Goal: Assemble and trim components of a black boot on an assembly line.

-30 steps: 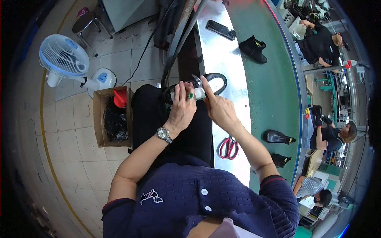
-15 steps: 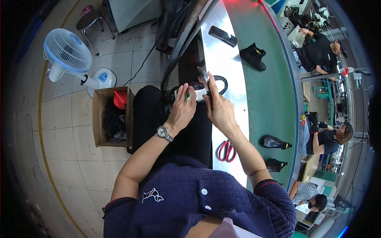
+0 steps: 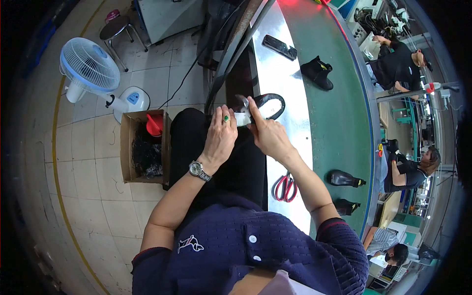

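Black shoe [image 3: 279, 112] is lying across the near edge of the shiny metal counter [image 3: 291, 98], white face up, its rounded end over the metal and the other end over by the dark trousers [image 3: 246, 167]. Left hand [image 3: 220, 140] is laid on that trouser-side end, fingers close together and a bit bent, pretty flat really. Can't tell if the thumb or anything is gripping underneath. There's a ring with a green stone [image 3: 225, 118] on it and a watch [image 3: 196, 169] at the wrist

Right hand [image 3: 272, 140] is just beside it with the fingers closed round a shiny metal tool [image 3: 242, 101], index finger stretched out along it. Most of the handle is hidden by the hand, and the shiny end is too blurry for me to say exactly what kind of tool it is

Red-handled scissors [image 3: 285, 189] are on the counter next to the right forearm, and a dark phone [image 3: 279, 47] is up at the far end. On the green surface [image 3: 339, 130] beyond there's a black boot [image 3: 317, 73] plus two more dark shoes [image 3: 345, 178] nearer the person. Off to the left on the floor, a cardboard box [image 3: 126, 152] with a red container [image 3: 154, 125] inside, and a white and blue fan [image 3: 91, 65] just past it
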Motion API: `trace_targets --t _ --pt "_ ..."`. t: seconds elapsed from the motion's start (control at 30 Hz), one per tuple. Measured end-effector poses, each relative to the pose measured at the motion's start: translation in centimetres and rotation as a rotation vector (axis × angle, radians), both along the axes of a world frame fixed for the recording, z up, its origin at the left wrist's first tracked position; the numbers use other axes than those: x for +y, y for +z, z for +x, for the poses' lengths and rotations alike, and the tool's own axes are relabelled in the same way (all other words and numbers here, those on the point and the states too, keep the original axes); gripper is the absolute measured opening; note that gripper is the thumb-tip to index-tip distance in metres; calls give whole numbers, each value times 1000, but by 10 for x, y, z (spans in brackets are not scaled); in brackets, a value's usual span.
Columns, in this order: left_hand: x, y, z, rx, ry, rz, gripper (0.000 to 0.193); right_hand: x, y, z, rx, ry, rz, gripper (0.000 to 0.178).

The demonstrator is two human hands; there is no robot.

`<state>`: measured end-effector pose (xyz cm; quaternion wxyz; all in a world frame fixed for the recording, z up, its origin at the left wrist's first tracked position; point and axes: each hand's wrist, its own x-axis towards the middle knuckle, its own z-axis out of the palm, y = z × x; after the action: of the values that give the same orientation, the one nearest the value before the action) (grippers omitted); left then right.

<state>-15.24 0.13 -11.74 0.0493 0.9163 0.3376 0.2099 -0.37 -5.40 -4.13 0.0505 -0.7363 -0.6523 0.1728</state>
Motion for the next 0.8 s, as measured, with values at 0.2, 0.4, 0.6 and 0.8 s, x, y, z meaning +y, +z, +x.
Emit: trace_targets --t 0.2,0.4,0.6,0.8 --pt "2 6 -1 -162 -45 -78 34 -8 -22 -12 87 -68 225 73" --pt "8 7 -15 -220 -100 -180 47 -3 7 -15 95 -69 213 70" --pt "33 16 -27 -227 -264 -299 53 -12 -12 2 47 -30 110 62" --pt "37 22 -51 -300 -329 -466 98 -36 7 29 36 -309 47 55"
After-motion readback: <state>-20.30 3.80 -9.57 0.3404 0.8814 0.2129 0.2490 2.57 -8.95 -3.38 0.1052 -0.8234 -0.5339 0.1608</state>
